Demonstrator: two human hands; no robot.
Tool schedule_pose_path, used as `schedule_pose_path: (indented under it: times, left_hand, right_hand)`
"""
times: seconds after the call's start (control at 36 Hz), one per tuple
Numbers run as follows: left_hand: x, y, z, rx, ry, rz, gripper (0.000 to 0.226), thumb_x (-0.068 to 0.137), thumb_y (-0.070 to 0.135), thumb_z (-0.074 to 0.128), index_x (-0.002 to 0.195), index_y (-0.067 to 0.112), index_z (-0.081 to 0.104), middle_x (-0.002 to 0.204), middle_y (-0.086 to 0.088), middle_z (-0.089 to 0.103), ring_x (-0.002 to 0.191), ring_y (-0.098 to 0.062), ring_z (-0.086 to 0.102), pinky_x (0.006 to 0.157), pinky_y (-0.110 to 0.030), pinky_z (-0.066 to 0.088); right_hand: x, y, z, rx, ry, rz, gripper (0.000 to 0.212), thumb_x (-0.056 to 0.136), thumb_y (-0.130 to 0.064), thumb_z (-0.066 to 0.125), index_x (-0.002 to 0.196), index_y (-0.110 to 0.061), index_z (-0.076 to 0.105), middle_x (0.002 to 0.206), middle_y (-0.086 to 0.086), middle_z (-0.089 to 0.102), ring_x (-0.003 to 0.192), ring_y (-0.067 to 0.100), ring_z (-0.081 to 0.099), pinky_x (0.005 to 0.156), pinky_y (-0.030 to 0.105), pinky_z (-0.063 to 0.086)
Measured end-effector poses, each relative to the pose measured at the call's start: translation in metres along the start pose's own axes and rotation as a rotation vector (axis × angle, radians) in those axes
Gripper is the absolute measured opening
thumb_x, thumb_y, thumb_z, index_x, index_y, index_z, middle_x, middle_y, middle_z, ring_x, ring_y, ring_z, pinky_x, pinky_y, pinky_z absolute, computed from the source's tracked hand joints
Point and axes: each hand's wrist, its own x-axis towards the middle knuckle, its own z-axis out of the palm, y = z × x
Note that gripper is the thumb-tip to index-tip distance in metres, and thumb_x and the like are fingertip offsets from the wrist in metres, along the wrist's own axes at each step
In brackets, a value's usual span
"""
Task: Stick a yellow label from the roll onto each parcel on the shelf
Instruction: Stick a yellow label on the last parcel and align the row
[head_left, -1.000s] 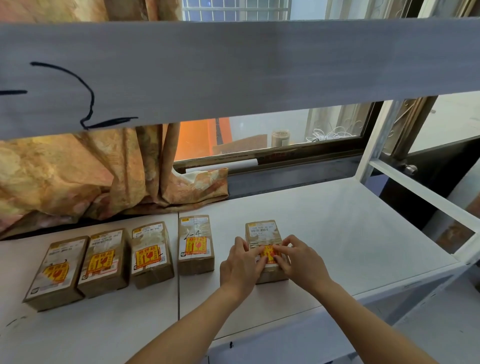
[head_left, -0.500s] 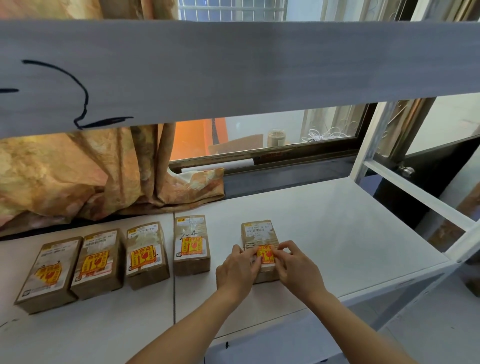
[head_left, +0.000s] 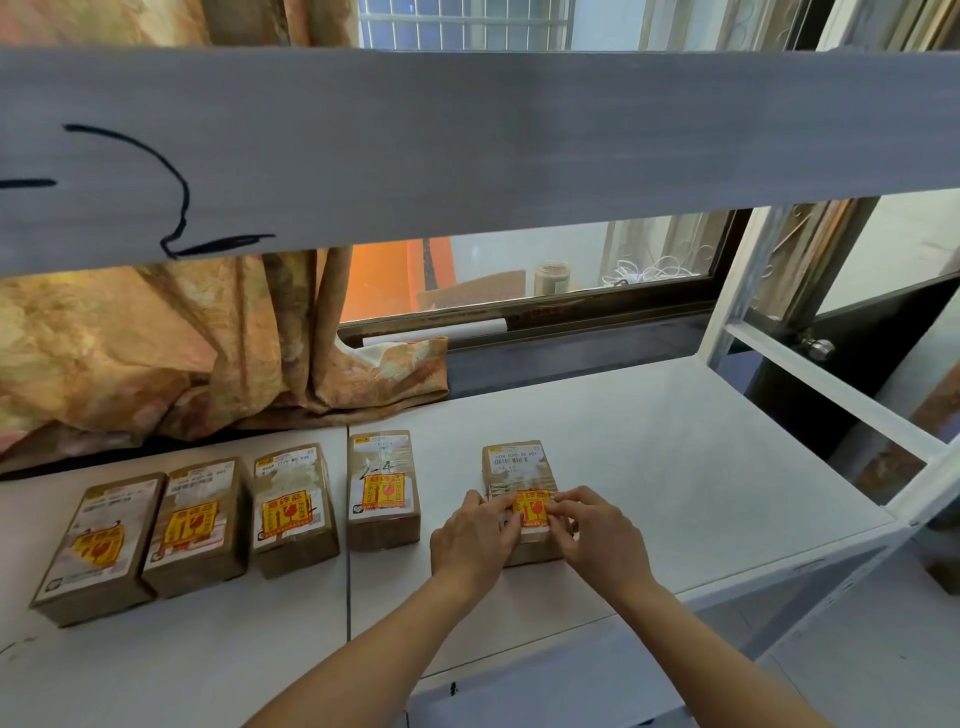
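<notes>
Several brown parcels lie in a row on the white shelf (head_left: 675, 467). The rightmost parcel (head_left: 514, 465) carries a yellow label (head_left: 532, 508) with red print. My left hand (head_left: 475, 540) and my right hand (head_left: 597, 540) rest on this parcel, fingertips pressing the label's left and right edges flat. The parcels to the left (head_left: 383, 488), (head_left: 292, 506), (head_left: 195, 525), (head_left: 98, 545) each show a yellow label on top. No label roll is in view.
An upper shelf board (head_left: 467, 145) with black marker strokes spans the top. A patterned curtain (head_left: 156, 353) hangs behind the parcels at left. A window and white shelf frame (head_left: 831, 384) stand at the right.
Both hands stay on the rightmost parcel, fingers sliding slightly outward over the yellow label. The view has shifted a little to the right.
</notes>
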Motion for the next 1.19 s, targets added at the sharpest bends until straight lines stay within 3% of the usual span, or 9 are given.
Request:
schedule_pose_path:
  times: [0.19, 0.28, 0.39, 0.5, 0.69, 0.81, 0.94, 1.19]
  left_hand:
    - [0.004, -0.001, 0.0, 0.073, 0.061, 0.069, 0.038, 0.093, 0.044, 0.043, 0.128, 0.03, 0.049, 0.11, -0.003, 0.051, 0.098, -0.018, 0.053, 0.077, -0.032, 0.05]
    - [0.003, -0.003, 0.003, 0.138, 0.139, 0.191, 0.03, 0.092, 0.037, 0.05, 0.116, 0.021, 0.058, 0.112, -0.005, 0.052, 0.1, -0.018, 0.049, 0.081, -0.028, 0.048]
    - [-0.009, -0.008, 0.009, 0.197, 0.229, 0.374, 0.014, 0.082, 0.029, 0.065, 0.094, 0.02, 0.067, 0.102, -0.003, 0.064, 0.096, -0.02, 0.06, 0.076, -0.031, 0.052]
    - [-0.019, -0.015, 0.009, 0.231, 0.216, 0.464, 0.018, 0.083, 0.03, 0.065, 0.099, 0.02, 0.065, 0.095, 0.002, 0.067, 0.087, -0.015, 0.062, 0.071, -0.027, 0.054]
    - [-0.016, -0.043, -0.007, 0.467, 0.224, 0.436, 0.023, 0.077, 0.023, 0.071, 0.099, 0.021, 0.066, 0.093, 0.002, 0.069, 0.086, -0.018, 0.063, 0.07, -0.03, 0.053]
    - [-0.015, -0.059, -0.023, 0.552, 0.227, 0.38, 0.026, 0.068, 0.019, 0.075, 0.092, 0.022, 0.069, 0.09, 0.004, 0.071, 0.082, -0.02, 0.063, 0.071, -0.032, 0.054]
    - [-0.007, -0.072, -0.033, 0.569, 0.215, 0.309, 0.027, 0.062, 0.019, 0.079, 0.087, 0.025, 0.07, 0.085, 0.006, 0.071, 0.077, -0.021, 0.063, 0.072, -0.033, 0.054]
    - [-0.004, -0.07, -0.032, 0.515, 0.184, 0.272, 0.028, 0.055, 0.015, 0.083, 0.079, 0.024, 0.071, 0.077, 0.006, 0.07, 0.074, -0.019, 0.063, 0.068, -0.032, 0.055]
  right_hand:
    - [-0.003, 0.003, 0.001, 0.007, -0.039, -0.045, 0.031, 0.086, -0.04, 0.057, 0.112, -0.025, 0.064, 0.118, -0.014, 0.058, 0.086, 0.009, 0.064, 0.07, 0.028, 0.057]
    - [-0.003, 0.008, -0.003, 0.006, -0.097, -0.086, 0.045, 0.083, -0.048, 0.059, 0.121, -0.024, 0.059, 0.123, -0.014, 0.055, 0.095, 0.009, 0.063, 0.077, 0.026, 0.056]
    - [0.001, 0.01, -0.007, 0.022, -0.119, -0.109, 0.048, 0.081, -0.048, 0.064, 0.121, -0.022, 0.061, 0.125, -0.008, 0.058, 0.101, 0.009, 0.061, 0.086, 0.025, 0.053]
    - [0.008, 0.0, -0.007, 0.052, -0.142, -0.139, 0.043, 0.08, -0.041, 0.067, 0.117, -0.02, 0.064, 0.127, -0.004, 0.061, 0.106, 0.01, 0.061, 0.092, 0.024, 0.05]
    - [0.015, -0.042, 0.004, 0.084, -0.131, -0.202, 0.029, 0.084, -0.031, 0.065, 0.11, -0.018, 0.068, 0.124, 0.0, 0.064, 0.105, 0.019, 0.063, 0.087, 0.034, 0.053]
    - [0.023, -0.061, 0.024, 0.043, -0.13, -0.221, 0.029, 0.088, -0.032, 0.06, 0.111, -0.015, 0.066, 0.126, 0.0, 0.062, 0.103, 0.021, 0.063, 0.082, 0.032, 0.052]
    - [0.036, -0.073, 0.046, -0.016, -0.113, -0.219, 0.026, 0.089, -0.036, 0.055, 0.102, -0.016, 0.064, 0.12, -0.004, 0.062, 0.094, 0.021, 0.064, 0.066, 0.025, 0.043]
    - [0.039, -0.076, 0.057, -0.066, -0.084, -0.161, 0.026, 0.089, -0.043, 0.05, 0.101, -0.023, 0.061, 0.118, -0.01, 0.061, 0.094, 0.018, 0.062, 0.064, 0.033, 0.052]
